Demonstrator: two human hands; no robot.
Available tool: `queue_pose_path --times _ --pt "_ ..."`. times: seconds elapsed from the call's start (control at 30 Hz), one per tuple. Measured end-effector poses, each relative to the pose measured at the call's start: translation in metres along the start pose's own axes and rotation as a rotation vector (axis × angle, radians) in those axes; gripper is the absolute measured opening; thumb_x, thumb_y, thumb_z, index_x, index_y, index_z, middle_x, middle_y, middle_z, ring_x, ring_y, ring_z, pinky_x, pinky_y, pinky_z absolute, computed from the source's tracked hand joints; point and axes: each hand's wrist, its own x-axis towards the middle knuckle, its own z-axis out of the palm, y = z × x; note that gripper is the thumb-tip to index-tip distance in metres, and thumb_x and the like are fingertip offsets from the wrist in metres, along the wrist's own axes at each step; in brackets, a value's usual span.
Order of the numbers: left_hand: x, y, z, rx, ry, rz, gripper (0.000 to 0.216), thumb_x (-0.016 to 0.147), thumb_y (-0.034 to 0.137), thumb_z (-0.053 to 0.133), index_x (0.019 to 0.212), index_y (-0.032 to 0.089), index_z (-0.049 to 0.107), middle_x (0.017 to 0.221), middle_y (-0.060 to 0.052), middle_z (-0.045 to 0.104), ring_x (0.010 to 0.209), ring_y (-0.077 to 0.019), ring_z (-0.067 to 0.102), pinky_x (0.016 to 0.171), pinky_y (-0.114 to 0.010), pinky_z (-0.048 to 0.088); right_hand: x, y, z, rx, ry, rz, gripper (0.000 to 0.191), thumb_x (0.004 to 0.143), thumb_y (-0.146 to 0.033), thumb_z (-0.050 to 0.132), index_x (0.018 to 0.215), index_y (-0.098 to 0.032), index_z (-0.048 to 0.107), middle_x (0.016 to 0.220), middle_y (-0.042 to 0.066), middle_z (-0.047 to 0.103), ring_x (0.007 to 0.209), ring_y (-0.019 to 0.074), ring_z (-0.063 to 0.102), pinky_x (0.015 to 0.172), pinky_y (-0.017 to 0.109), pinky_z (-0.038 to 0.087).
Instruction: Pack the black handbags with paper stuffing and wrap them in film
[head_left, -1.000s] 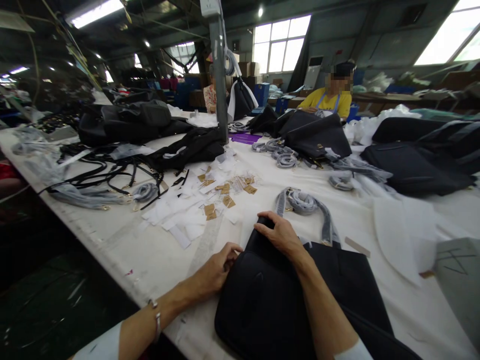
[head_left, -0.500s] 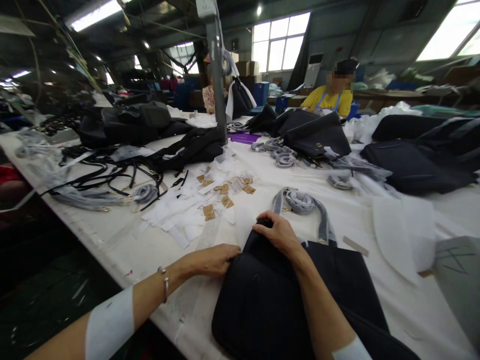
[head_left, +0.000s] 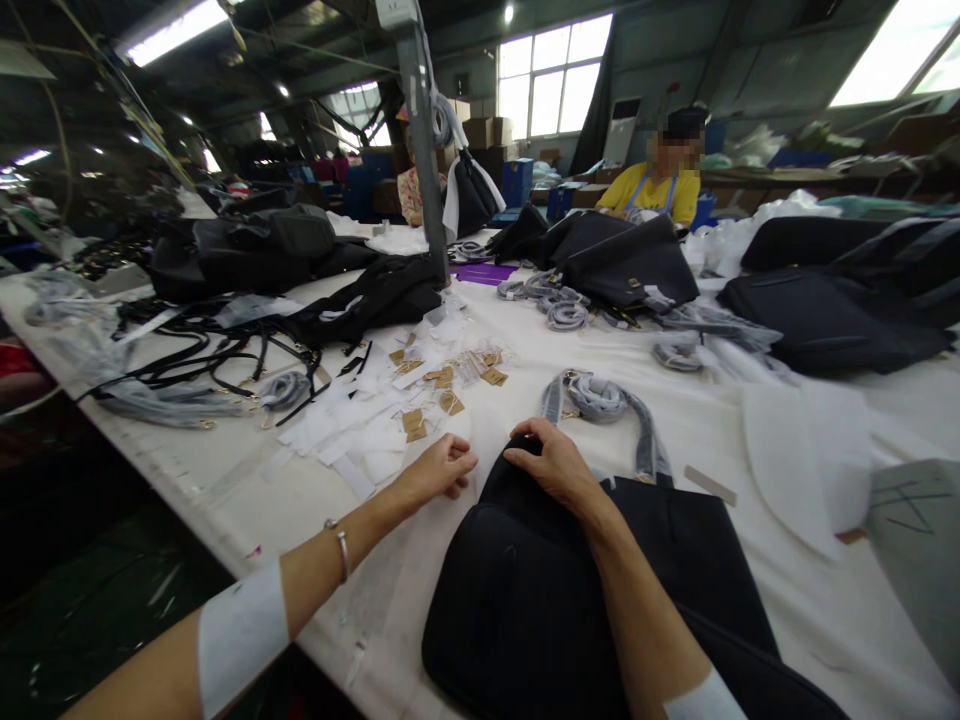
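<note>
A black bag (head_left: 525, 600) lies in front of me on the white-covered table. My right hand (head_left: 551, 460) grips its top end, thumb on the near side and fingers curled over the edge. Just left of the bag, my left hand (head_left: 444, 466) is in the air, its fingers loosely bent and slightly apart, holding nothing that I can see. Beyond both hands rests a translucent white sheet (head_left: 489, 445). Behind the bag, a plastic-wrapped strap (head_left: 600, 398) is coiled, with gold-coloured hardware. Another flat black piece (head_left: 686, 540) shows to the right, partly beneath my forearm.
Brown tags (head_left: 414, 425) and white paper slips (head_left: 330, 430) are scattered ahead to the left. Black straps (head_left: 217, 350) lie farther left. A grey post (head_left: 424, 150) rises from the table. Black bags (head_left: 630, 265) are heaped behind; a person in yellow (head_left: 656, 190) is across the table.
My left hand has let go of the bag's left edge and moved up and away from it. The right hand keeps its grip in nearly the same place.
</note>
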Motion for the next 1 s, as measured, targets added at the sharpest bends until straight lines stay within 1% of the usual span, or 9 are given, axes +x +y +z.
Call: queue_pose_path --times 0.1,0.23,0.4,0.53,0.67,0.77,0.87,0.93,1.0 --pt "0.022 0.008 0.012 -0.139 -0.065 0.048 0.052 0.072 0.047 0.066 0.107 0.012 0.053 0.085 -0.005 0.063 0.071 -0.0165 0.061 0.060 -0.027 0.051 0.000 0.002 -0.001 0.025 -0.023 0.009 0.022 0.073 -0.029 0.064 0.094 -0.023 0.063 0.091 0.002 0.066 0.086 0.0200 0.060 0.080 0.033 0.045" --pt "0.026 0.013 0.023 -0.228 -0.111 0.181 0.054 0.071 0.049 0.069 0.107 0.011 0.059 0.091 -0.006 0.067 0.088 -0.0204 0.062 0.075 -0.028 0.049 0.000 0.001 -0.003 0.027 -0.059 0.021 0.026 0.075 -0.031 0.064 0.100 -0.023 0.065 0.095 0.003 0.068 0.089 0.0215 0.062 0.083 0.034 0.044" --pt "0.013 0.010 0.020 -0.190 -0.261 0.134 0.052 0.072 0.050 0.069 0.104 0.011 0.060 0.078 -0.003 0.065 0.065 -0.0137 0.057 0.058 -0.022 0.044 0.002 0.001 -0.001 -0.034 -0.066 0.072 0.027 0.072 -0.034 0.067 0.095 -0.021 0.066 0.092 0.004 0.068 0.087 0.0223 0.060 0.078 0.032 0.043" --pt "0.008 0.014 0.017 -0.094 -0.266 0.157 0.046 0.070 0.045 0.069 0.101 0.012 0.060 0.073 0.000 0.062 0.057 -0.0110 0.052 0.051 -0.020 0.039 0.003 0.001 0.000 -0.013 -0.061 0.093 0.016 0.070 -0.030 0.066 0.083 -0.021 0.062 0.081 0.001 0.065 0.078 0.0195 0.058 0.072 0.029 0.041" --pt "0.008 0.025 0.008 0.315 -0.309 0.222 0.025 0.075 0.036 0.060 0.068 0.012 0.060 0.057 0.003 0.054 0.052 -0.0099 0.047 0.046 -0.019 0.033 0.001 0.002 -0.001 0.042 -0.019 0.051 0.007 0.071 -0.028 0.061 0.074 -0.022 0.059 0.071 -0.002 0.062 0.072 0.0178 0.056 0.068 0.028 0.040" --pt "0.006 0.036 -0.001 0.688 -0.461 0.217 0.020 0.073 0.020 0.052 0.053 0.014 0.053 0.049 0.003 0.050 0.048 -0.0105 0.047 0.045 -0.020 0.033 0.000 0.004 -0.002 0.063 0.045 0.042 0.009 0.072 -0.030 0.061 0.074 -0.022 0.060 0.071 -0.002 0.062 0.071 0.0179 0.056 0.068 0.029 0.040" --pt "0.006 0.044 -0.005 0.868 -0.695 0.121 0.018 0.067 0.011 0.047 0.051 0.016 0.054 0.049 0.002 0.055 0.049 -0.0120 0.052 0.047 -0.021 0.038 0.001 0.005 -0.003 0.093 0.043 0.048 0.010 0.073 -0.032 0.061 0.075 -0.022 0.062 0.071 -0.001 0.063 0.071 0.0184 0.057 0.069 0.030 0.041" --pt "0.010 0.046 -0.002 0.932 -0.765 0.081 0.018 0.063 0.009 0.050 0.047 0.016 0.053 0.045 0.002 0.053 0.048 -0.0129 0.052 0.049 -0.022 0.041 0.002 0.006 -0.002 0.096 0.037 0.004 0.008 0.072 -0.030 0.062 0.075 -0.022 0.061 0.077 0.001 0.065 0.077 0.0194 0.059 0.074 0.032 0.043" --pt "0.017 0.046 0.004 0.976 -0.782 0.055 0.019 0.056 0.007 0.054 0.040 0.016 0.051 0.039 0.001 0.050 0.046 -0.0142 0.050 0.050 -0.024 0.042 0.004 0.008 0.000 0.121 0.035 -0.079 0.007 0.071 -0.026 0.063 0.074 -0.022 0.059 0.097 0.004 0.067 0.094 0.0213 0.059 0.086 0.035 0.041"
